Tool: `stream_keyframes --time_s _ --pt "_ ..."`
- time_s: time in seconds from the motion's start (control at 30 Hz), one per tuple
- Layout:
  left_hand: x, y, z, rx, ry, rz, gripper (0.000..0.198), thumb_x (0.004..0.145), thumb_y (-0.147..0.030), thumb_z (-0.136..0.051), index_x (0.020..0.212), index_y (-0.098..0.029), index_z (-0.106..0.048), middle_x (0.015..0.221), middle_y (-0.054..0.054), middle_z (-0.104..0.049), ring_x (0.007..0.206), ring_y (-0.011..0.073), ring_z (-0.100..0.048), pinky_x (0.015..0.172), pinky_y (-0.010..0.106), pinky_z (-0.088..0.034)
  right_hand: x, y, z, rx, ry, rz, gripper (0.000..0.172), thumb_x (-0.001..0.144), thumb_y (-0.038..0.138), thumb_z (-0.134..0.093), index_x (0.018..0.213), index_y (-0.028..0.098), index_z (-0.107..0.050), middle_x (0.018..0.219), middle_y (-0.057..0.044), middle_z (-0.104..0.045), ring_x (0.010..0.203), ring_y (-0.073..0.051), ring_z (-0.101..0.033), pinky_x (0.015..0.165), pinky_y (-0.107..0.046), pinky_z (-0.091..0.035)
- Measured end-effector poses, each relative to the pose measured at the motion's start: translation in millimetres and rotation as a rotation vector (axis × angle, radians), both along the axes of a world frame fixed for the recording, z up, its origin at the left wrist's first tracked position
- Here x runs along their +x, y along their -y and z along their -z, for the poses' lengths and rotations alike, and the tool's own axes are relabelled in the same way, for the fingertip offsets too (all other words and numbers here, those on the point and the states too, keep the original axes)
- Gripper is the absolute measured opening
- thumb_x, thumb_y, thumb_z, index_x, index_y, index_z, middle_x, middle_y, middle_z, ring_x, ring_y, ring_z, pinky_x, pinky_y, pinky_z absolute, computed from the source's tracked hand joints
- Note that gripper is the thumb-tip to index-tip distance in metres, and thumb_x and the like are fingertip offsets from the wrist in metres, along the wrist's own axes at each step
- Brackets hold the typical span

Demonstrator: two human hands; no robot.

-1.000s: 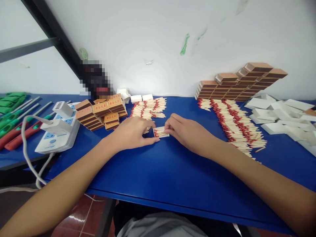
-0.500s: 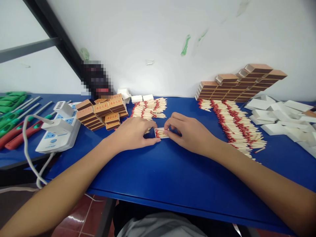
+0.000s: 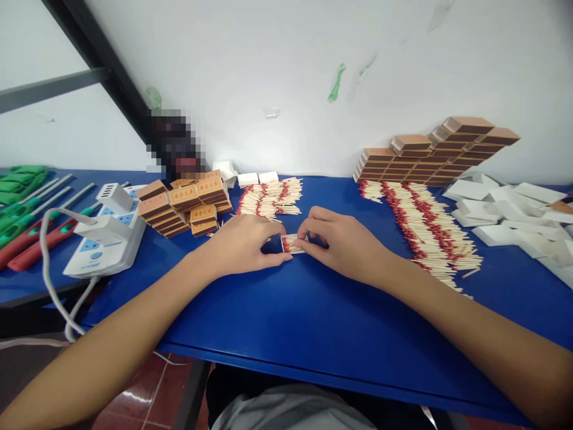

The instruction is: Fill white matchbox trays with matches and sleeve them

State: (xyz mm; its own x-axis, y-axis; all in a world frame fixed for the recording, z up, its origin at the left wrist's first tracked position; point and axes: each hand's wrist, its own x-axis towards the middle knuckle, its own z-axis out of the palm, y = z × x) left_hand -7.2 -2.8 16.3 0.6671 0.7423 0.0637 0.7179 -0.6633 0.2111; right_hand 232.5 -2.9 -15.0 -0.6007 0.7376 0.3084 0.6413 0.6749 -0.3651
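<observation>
A small white matchbox tray [image 3: 292, 243] filled with red-tipped matches lies on the blue table [image 3: 286, 322], between both hands. My left hand [image 3: 242, 243] has its fingers curled, thumb and fingertips pinching the tray's left end. My right hand [image 3: 342, 242] is curled too, its fingertips gripping the tray's right end. Just behind the hands lies a loose pile of matches [image 3: 271, 197].
Printed matchboxes [image 3: 185, 202] are heaped at the left, beside a white power strip [image 3: 107, 239] with a plugged adapter and cable. A long spread of matches [image 3: 427, 230], stacked brown sleeves [image 3: 430, 152] and empty white trays [image 3: 514, 215] fill the right. Green and red tools [image 3: 27, 209] lie far left.
Both hands stay on the match-filled tray; the right fingers have shifted slightly over its right end. The tray has barely moved.
</observation>
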Motion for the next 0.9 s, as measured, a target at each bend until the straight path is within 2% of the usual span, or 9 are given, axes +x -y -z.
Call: stream_keyframes --time_s 0.5,0.77,0.9 --pt "-0.1 1.4 -0.5 0.015 -0.011 0.0 0.034 0.093 -0.049 -0.069 0.109 -0.02 -0.074 0.072 -0.001 -0.066 0.063 0.0157 -0.061 0.058 0.028 -0.033 -2.1 1.9 1.3 0.039 0.0 0.012 0.013 0.101 0.027 -0.061 0.092 0.02 -0.067 0.092 -0.002 -0.062 0.069 -0.013 -0.055 0.064 -0.028 -0.039" --pt "-0.2 1.6 0.0 0.022 -0.021 0.0 0.035 0.093 -0.05 -0.068 0.11 -0.02 -0.074 0.072 0.0 -0.067 0.063 0.0164 -0.062 0.058 0.028 -0.033 0.6 -1.8 1.5 -0.017 -0.023 -0.025 0.014 0.101 0.033 -0.063 0.095 0.022 -0.068 0.096 -0.003 -0.062 0.07 -0.014 -0.057 0.065 -0.028 -0.04" --pt "-0.2 1.4 0.4 0.03 -0.016 0.004 0.034 0.093 -0.05 -0.069 0.11 -0.02 -0.075 0.072 0.0 -0.067 0.063 0.0163 -0.061 0.058 0.028 -0.032 2.1 -4.6 1.9 -0.039 -0.008 -0.027 0.012 0.103 0.028 -0.059 0.098 0.022 -0.068 0.098 -0.003 -0.062 0.07 -0.014 -0.055 0.065 -0.028 -0.04"
